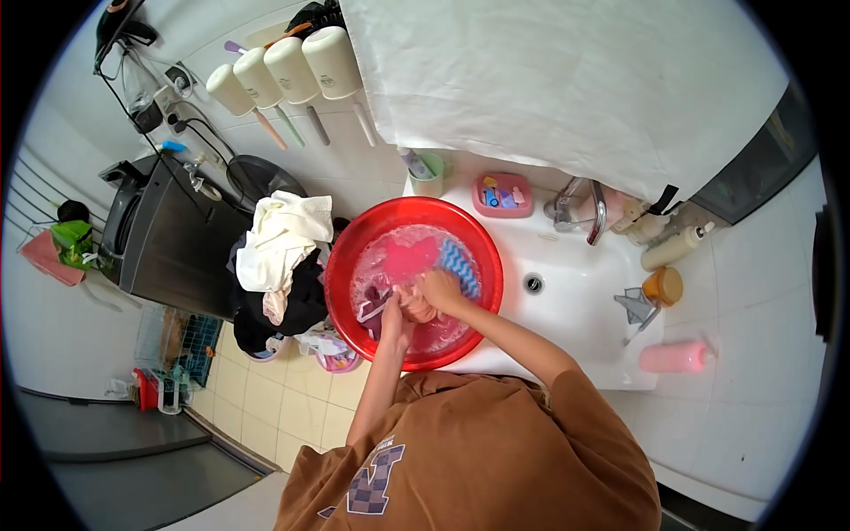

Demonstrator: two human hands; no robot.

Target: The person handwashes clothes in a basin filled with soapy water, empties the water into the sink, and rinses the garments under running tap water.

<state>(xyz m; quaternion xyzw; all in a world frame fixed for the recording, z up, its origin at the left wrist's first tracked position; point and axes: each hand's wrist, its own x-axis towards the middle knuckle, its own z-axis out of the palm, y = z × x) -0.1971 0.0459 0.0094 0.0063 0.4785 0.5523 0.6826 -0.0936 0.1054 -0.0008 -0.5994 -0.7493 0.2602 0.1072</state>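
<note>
- A red basin (350,257) is set on the left end of a white sink (575,301), overhanging its left edge.
- Both hands, the left hand (396,311) and the right hand (440,290), are sunk in soapy water and closed on a pink cloth (414,305).
- A blue-striped cloth (459,264) is seen just beside the right hand.
- A pile of laundry (279,257) is heaped against the basin's left rim.
- A pink bottle (675,357) is laid at the sink's right front corner.
- A tap (595,211) is mounted at the back edge.

Two hands, a left hand (396,311) and a right hand (440,290), are counted in one red basin (341,265). Four cream cups (285,69) are seen hung on the wall. One tap (591,211), one pink bottle (675,357) and one pink tray (502,196) are counted on the sink (575,310).
</note>
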